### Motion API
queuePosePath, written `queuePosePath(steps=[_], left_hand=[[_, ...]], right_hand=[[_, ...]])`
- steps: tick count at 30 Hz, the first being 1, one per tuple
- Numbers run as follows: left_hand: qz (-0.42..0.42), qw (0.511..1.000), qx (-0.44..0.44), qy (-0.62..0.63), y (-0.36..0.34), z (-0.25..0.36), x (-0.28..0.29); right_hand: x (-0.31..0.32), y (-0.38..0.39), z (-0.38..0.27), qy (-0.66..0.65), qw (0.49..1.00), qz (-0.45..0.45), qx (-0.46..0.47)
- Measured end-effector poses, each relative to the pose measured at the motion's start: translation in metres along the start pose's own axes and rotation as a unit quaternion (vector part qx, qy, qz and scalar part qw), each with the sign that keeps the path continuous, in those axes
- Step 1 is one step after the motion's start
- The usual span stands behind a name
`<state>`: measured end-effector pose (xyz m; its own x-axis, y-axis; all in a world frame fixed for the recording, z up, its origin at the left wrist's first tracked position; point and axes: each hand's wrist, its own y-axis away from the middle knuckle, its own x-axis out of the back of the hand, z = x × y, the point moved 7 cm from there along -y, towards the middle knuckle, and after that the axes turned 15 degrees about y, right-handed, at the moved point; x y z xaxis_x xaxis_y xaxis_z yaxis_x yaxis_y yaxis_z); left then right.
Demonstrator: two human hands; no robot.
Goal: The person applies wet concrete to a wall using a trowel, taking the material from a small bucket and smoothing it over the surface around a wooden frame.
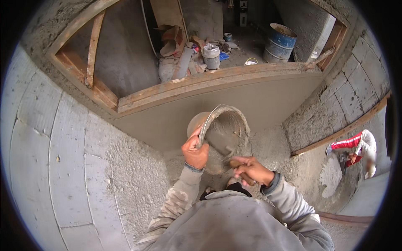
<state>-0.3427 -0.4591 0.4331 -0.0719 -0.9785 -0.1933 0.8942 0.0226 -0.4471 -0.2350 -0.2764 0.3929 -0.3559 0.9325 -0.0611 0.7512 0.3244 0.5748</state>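
In the middle of the frame, a bucket (195, 122) is held tilted — its rim is gripped tightly by the left hand (195, 153). Just lower right, a brown handle (235, 162) is enclosed by the right hand (254, 170).

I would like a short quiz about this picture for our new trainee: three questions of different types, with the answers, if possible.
1. Which hand holds the bucket by its rim?
2. True or false: the blue drum stands beyond the wooden frame.
3. The other person's trousers are mainly: A) green; B) red; C) yellow.

Key:
1. The left hand.
2. True.
3. B.
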Motion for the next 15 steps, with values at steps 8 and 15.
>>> queuePosePath(steps=[8, 15], left_hand=[[-0.167, 0.982, -0.037, 0.082, -0.014, 0.063, -0.046], [-0.134, 0.987, -0.048, 0.068, -0.014, 0.068, -0.033]], right_hand=[[-0.030, 0.034, 0.044, -0.409, 0.901, -0.134, 0.059], [-0.055, 0.020, -0.005, -0.461, 0.832, -0.235, 0.200]])
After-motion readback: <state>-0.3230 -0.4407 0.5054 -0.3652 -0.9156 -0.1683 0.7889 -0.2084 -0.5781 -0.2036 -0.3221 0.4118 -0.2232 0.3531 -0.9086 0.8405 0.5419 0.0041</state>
